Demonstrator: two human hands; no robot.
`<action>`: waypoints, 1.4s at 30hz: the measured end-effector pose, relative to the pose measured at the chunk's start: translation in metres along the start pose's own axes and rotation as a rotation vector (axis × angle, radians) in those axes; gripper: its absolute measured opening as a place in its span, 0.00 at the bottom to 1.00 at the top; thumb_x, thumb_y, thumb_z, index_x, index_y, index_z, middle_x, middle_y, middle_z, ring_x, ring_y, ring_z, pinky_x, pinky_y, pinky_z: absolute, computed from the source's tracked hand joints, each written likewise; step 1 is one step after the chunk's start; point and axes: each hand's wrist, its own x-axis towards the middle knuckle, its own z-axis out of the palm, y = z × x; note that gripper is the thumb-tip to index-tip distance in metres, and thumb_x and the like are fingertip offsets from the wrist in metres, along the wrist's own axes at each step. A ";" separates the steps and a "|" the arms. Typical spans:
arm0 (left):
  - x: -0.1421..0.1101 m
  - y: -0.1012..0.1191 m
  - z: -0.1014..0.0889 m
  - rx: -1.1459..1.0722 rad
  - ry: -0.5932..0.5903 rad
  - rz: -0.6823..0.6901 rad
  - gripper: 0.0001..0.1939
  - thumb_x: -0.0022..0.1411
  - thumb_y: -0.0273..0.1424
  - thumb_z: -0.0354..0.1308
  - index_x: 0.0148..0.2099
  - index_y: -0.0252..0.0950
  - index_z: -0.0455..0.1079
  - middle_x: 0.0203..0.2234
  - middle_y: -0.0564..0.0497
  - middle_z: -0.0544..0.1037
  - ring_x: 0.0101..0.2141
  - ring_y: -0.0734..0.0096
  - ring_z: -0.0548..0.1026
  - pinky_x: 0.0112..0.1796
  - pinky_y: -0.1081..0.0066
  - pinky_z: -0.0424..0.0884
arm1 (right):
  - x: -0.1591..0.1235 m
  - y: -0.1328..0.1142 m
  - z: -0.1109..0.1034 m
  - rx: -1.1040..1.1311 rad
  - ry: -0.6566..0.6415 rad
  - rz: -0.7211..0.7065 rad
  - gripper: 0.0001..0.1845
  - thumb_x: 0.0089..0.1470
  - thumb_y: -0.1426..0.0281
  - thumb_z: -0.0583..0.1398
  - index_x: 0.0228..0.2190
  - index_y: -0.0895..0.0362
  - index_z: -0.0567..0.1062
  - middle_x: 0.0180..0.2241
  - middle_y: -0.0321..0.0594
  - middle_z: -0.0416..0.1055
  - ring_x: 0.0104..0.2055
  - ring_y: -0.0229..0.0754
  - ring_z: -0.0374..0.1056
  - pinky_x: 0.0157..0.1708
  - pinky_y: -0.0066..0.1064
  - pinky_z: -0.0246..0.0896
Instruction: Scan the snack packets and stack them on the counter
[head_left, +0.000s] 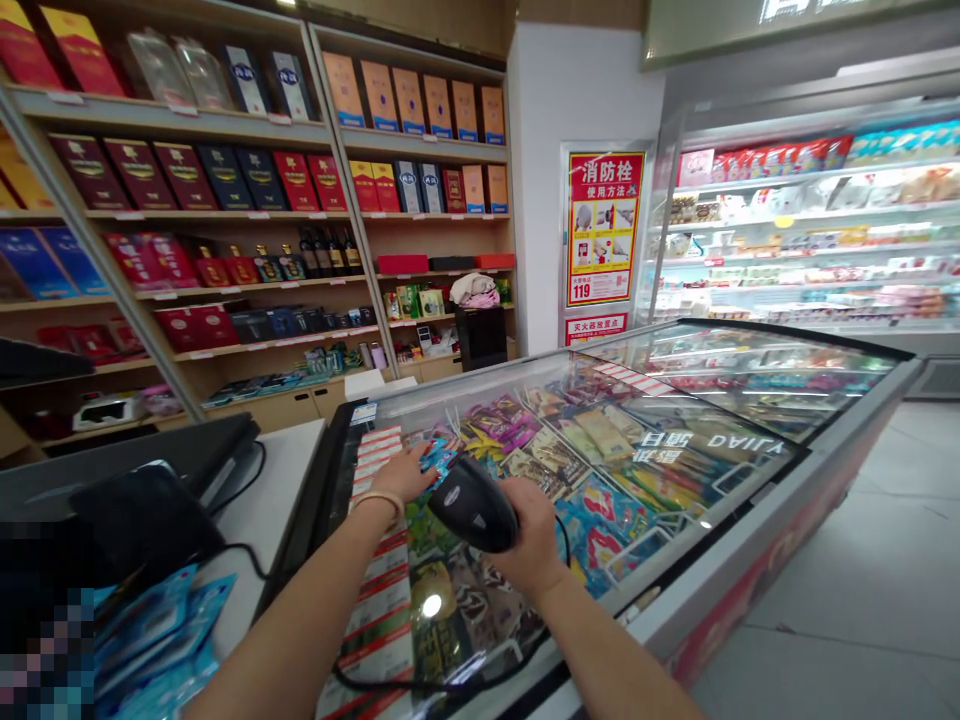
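My right hand (534, 545) is closed around a black handheld barcode scanner (472, 503), held over the glass lid of a chest freezer (750, 545). The scanner's black cable (420, 688) loops down across the glass. My left hand (405, 472), with a bracelet on the wrist, rests on the glass just left of the scanner and holds a small blue packet (437, 458) at its fingertips. Colourful ice-cream packets (600, 500) show beneath the glass.
A white counter (270, 510) at the left carries a black device (150, 520) and blue packets (161, 640). Wooden shelves (247, 215) with boxed bottles line the back wall. An open chiller (810, 240) stands at the right, with tiled floor (862, 600) beside the freezer.
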 end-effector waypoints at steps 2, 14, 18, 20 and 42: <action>-0.023 0.003 -0.002 0.007 -0.018 0.026 0.30 0.58 0.35 0.55 0.63 0.40 0.64 0.53 0.39 0.75 0.51 0.55 0.76 0.49 0.63 0.68 | 0.000 0.000 -0.001 -0.004 0.004 -0.001 0.11 0.45 0.67 0.59 0.34 0.54 0.74 0.29 0.42 0.74 0.32 0.48 0.71 0.32 0.37 0.65; -0.113 -0.011 -0.011 -0.497 0.280 -0.083 0.20 0.63 0.37 0.49 0.49 0.33 0.75 0.49 0.38 0.78 0.52 0.54 0.74 0.55 0.58 0.68 | -0.003 0.003 -0.001 -0.062 -0.080 -0.029 0.11 0.46 0.68 0.58 0.33 0.55 0.76 0.27 0.41 0.73 0.30 0.46 0.69 0.31 0.34 0.64; -0.124 -0.017 -0.011 -1.015 0.340 -0.211 0.18 0.59 0.41 0.56 0.44 0.34 0.76 0.39 0.41 0.80 0.40 0.57 0.80 0.42 0.58 0.77 | -0.002 0.002 -0.001 -0.049 -0.114 -0.040 0.10 0.46 0.67 0.58 0.33 0.55 0.76 0.27 0.42 0.73 0.30 0.46 0.69 0.31 0.34 0.63; -0.130 -0.016 -0.016 -1.251 0.400 -0.255 0.18 0.55 0.44 0.61 0.41 0.34 0.75 0.33 0.44 0.81 0.35 0.58 0.80 0.36 0.60 0.78 | -0.002 0.002 -0.001 -0.055 -0.137 -0.048 0.10 0.47 0.67 0.58 0.33 0.56 0.76 0.27 0.41 0.73 0.30 0.46 0.69 0.31 0.34 0.62; -0.151 0.025 -0.045 -2.068 0.437 -0.541 0.16 0.56 0.14 0.59 0.45 0.31 0.73 0.28 0.49 0.81 0.25 0.73 0.78 0.28 0.77 0.77 | -0.005 0.010 0.000 -0.039 -0.219 -0.106 0.10 0.49 0.64 0.61 0.34 0.55 0.75 0.28 0.41 0.72 0.31 0.45 0.68 0.32 0.34 0.61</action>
